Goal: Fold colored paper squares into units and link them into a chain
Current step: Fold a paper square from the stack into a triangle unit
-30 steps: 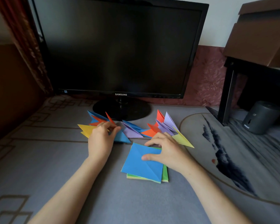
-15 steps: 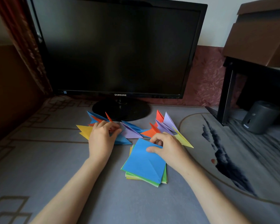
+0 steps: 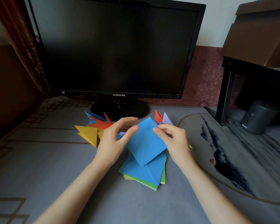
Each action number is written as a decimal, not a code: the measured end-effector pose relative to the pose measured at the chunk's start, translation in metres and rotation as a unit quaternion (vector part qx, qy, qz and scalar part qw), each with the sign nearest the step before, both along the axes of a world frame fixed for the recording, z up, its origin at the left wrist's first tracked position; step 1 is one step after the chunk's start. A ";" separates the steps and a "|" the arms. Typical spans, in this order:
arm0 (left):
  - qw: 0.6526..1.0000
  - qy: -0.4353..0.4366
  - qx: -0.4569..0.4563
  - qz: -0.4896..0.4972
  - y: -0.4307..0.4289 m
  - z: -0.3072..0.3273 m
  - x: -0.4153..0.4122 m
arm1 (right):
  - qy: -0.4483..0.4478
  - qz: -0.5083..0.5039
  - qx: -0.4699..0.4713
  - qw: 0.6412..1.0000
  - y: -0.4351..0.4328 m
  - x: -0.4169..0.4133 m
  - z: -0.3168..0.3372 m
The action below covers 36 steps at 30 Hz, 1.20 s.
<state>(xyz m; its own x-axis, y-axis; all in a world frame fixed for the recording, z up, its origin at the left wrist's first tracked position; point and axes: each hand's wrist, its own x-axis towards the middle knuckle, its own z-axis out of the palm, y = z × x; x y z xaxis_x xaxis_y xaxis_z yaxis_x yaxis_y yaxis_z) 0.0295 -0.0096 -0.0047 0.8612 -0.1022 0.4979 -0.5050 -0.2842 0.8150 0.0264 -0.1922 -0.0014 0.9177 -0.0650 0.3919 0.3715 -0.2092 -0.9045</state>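
Note:
A blue paper square (image 3: pixel 145 141) is lifted off the table, tilted like a diamond. My right hand (image 3: pixel 174 139) pinches its right edge. My left hand (image 3: pixel 115 139) touches its left edge with thumb and fingers spread. Beneath lies a stack of paper squares (image 3: pixel 144 173), blue on top with green and yellow under it. Behind my hands a chain of folded units (image 3: pixel 94 126) in yellow, orange, blue and purple spreads across the table, partly hidden.
A black Samsung monitor (image 3: pixel 118 50) stands at the back on a round base (image 3: pixel 120 109). A dark cylindrical device (image 3: pixel 257 117) sits at the right under a black stand with a cardboard box (image 3: pixel 262 33). A grey patterned cloth (image 3: pixel 55 167) covers the table.
My right hand lifted the top blue square off the stack. My left hand left the folded chain and came up to the square's left edge.

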 end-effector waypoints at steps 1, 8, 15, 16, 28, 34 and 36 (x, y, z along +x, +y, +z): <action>0.999 0.026 -0.014 -0.025 -0.003 0.000 -0.001 | 0.000 0.004 0.008 1.000 0.000 0.000 0.000; 0.987 0.121 -0.089 -0.059 -0.007 -0.006 0.004 | 0.013 0.023 0.016 1.000 0.001 0.000 0.001; 0.981 0.147 -0.114 -0.046 0.002 -0.005 0.009 | 0.000 0.170 -0.203 0.964 -0.010 -0.006 0.006; 0.981 0.152 -0.115 -0.042 0.003 -0.005 0.010 | 0.008 0.177 -0.228 0.957 -0.009 -0.006 0.004; 0.968 0.190 -0.130 -0.100 -0.001 -0.001 0.006 | -0.008 0.066 -0.098 0.993 -0.002 0.000 0.002; 0.957 0.205 -0.135 -0.152 -0.008 0.005 -0.003 | 0.038 0.034 0.003 0.999 -0.001 0.003 -0.003; 0.964 0.201 -0.116 -0.128 -0.008 0.003 -0.003 | 0.044 0.031 0.025 0.998 -0.001 0.002 -0.002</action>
<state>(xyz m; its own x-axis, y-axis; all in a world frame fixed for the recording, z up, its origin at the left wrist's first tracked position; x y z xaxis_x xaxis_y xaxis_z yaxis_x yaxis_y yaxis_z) 0.0268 -0.0181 -0.0018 0.9504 -0.2636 0.1649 -0.1649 0.0222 0.9861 0.0289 -0.1928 -0.0035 0.9516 -0.0237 0.3065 0.3003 -0.1419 -0.9432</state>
